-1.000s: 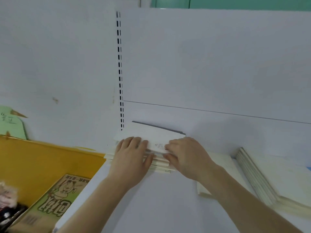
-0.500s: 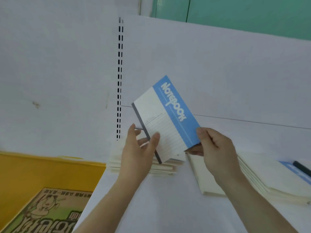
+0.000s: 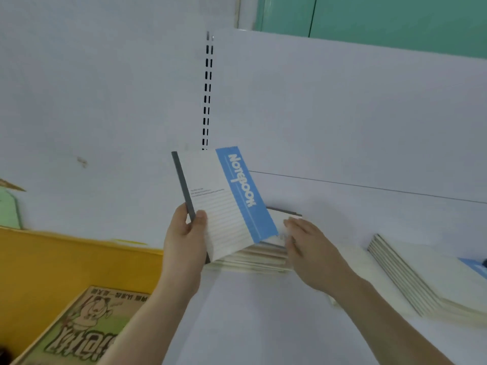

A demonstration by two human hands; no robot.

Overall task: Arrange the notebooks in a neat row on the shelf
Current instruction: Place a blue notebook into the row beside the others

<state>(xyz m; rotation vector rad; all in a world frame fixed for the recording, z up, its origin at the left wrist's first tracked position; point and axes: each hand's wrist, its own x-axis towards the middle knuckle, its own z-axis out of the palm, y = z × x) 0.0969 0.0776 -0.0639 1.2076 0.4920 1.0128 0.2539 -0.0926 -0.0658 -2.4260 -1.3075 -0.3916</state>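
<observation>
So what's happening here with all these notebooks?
A person is sorting notebooks on a white shelf. Their left hand grips one blue-and-white notebook by its dark spine, holding it up, cover facing the camera. Their right hand rests with straight fingers on a flat stack of notebooks just behind it. Another pile of notebooks lies further right, fanned and leaning. Nothing stands in a row yet.
</observation>
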